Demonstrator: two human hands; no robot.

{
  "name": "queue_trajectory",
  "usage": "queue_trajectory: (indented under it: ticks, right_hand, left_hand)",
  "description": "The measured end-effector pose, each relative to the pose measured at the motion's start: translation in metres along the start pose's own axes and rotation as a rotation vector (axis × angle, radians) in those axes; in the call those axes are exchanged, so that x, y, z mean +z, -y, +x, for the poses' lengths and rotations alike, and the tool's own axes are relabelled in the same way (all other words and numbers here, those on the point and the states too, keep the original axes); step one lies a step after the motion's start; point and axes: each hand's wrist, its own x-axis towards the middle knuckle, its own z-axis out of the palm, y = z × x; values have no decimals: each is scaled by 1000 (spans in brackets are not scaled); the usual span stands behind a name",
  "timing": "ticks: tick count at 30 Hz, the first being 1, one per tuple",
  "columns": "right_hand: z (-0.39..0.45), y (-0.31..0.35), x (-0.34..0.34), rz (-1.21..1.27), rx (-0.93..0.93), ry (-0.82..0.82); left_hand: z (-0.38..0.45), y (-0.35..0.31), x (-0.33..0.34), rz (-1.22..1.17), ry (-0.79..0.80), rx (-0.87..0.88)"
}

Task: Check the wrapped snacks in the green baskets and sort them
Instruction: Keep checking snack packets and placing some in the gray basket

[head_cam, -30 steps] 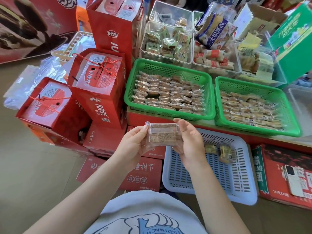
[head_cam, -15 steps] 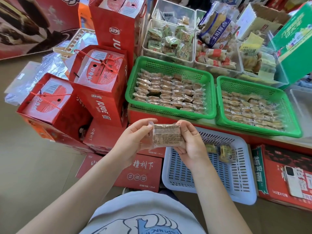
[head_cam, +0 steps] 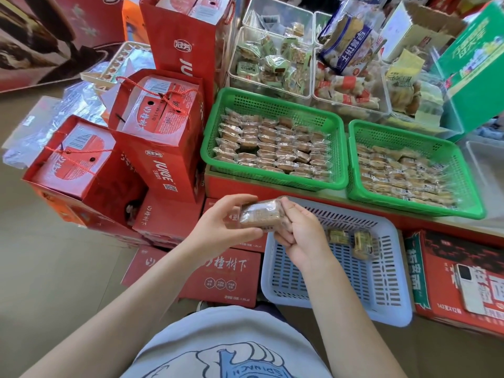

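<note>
1. Both grips clamp one wrapped snack point(head_cam: 260, 215): left hand point(head_cam: 221, 225) pinches its left end, right hand point(head_cam: 302, 236) curls round its right end, above the near-left corner of a pale blue basket point(head_cam: 392, 304).
2. Two small wrapped pieces point(head_cam: 351, 241) lie inside that basket.
3. Farther off, on the counter point(head_cam: 491, 219), two green baskets point(head_cam: 272, 105) sit side by side, both filled with wrapped snacks.

Both hands hold one wrapped snack point(head_cam: 260, 216) over the near-left corner of the pale blue basket point(head_cam: 387, 304): the left hand point(head_cam: 221, 227) grips its left end, the right hand point(head_cam: 302, 236) its right end. Two small wrapped pieces point(head_cam: 350, 240) lie in that basket. Farther off, on the counter point(head_cam: 463, 222), stand two green baskets, the left point(head_cam: 272, 102) and the right point(head_cam: 409, 132), each filled with wrapped snacks. Red juice boxes point(head_cam: 163, 165) are stacked to the left.
</note>
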Motion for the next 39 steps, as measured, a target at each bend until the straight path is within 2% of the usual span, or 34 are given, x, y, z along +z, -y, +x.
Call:
queue_trajectory:
  ticks: [2, 6, 10, 12, 18, 21, 25, 28, 31, 35, 37, 39]
  right_hand:
    - [2, -1, -1, -38, 25, 30]
    - [6, -4, -2, -301, -38, -28]
    - [5, -4, -3, -398, -167, 163]
    - [4, -3, -2, -453, -195, 154]
    - [10, -1, 0, -332, -164, 89]
    - [17, 4, 1, -306, -134, 87]
    - [32, 8, 2, -282, -104, 70]
    - [48, 9, 1, -339, -111, 104]
    - [70, 12, 0, -483, -87, 213]
    - [112, 22, 0, -638, -171, 96]
    - [132, 33, 2, -631, -231, -31]
    - [151, 44, 6, -634, -304, -126]
  left_hand:
    - [2, -1, -1, -11, -54, -20]
    - [0, 1, -3, -73, -62, -80]
    - [1, 3, -2, -144, -33, -132]
    - [3, 0, -1, -225, -26, -137]
    - [13, -10, 3, -435, -20, -227]
    - [23, -9, 3, -546, -68, -312]
    - [38, -4, 0, -556, -75, -349]
    - [54, -3, -3, -551, -140, -393]
    - [76, 1, -11, -485, -212, -453]
    - [113, 9, -25, -306, -275, -421]
    - [133, 18, -32, -67, -322, -299]
    - [153, 29, -39, 363, -312, -136]
